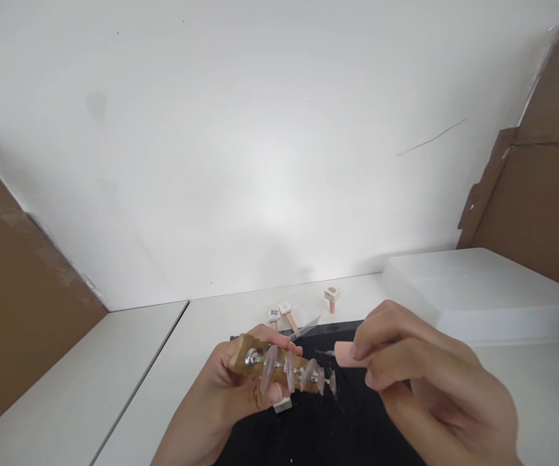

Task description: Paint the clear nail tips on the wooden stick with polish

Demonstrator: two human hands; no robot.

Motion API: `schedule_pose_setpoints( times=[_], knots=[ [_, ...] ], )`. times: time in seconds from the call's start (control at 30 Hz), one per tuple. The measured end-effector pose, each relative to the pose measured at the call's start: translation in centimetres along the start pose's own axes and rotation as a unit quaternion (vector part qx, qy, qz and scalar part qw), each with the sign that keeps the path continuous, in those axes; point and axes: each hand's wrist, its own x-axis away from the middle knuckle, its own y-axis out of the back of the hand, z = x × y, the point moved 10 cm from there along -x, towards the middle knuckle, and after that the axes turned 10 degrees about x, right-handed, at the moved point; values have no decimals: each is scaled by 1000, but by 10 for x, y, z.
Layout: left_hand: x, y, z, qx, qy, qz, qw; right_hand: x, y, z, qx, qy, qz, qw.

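My left hand (240, 382) is closed around a brown block-like stand (243, 353), tilted in the air. Along the stand runs a row of several silver pegs, each topped with a pale, clear nail tip (268, 369). Between the fingers of my right hand (415, 369) is a peach nail polish brush cap (344, 354). Its thin brush (325, 353) points left toward the nail tips at the stand's far end; I cannot tell whether it touches one. Beneath both hands lies a black mat (328, 427).
Behind the mat lie nail polish bottles (273, 315) with peach caps, and another white-and-peach bottle (331, 295) stands further right. A pale block (283, 405) shows below my left hand. A translucent white box (483, 291) sits at right. Cardboard panels (11, 304) flank the white wall.
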Motion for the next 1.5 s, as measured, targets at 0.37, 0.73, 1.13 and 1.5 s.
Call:
schedule_pose_setpoints(
  times=[0.37, 0.73, 1.13, 1.5],
  knots=[
    [-3, -6, -7, -57, -2, -18, 998, -5, -3, 3, -16, 12, 37, 999],
    [-3, 0, -14, -59, -57, 12, 997, 5, -5, -8, -51, -28, 37, 998],
    [5, -10, -14, -92, -72, 38, 992, 1, -7, -3, -10, -20, 69, 997],
    [-4, -10, -20, -112, -102, 58, 987, 2, -11, -1, -79, -20, 84, 993]
  ],
)
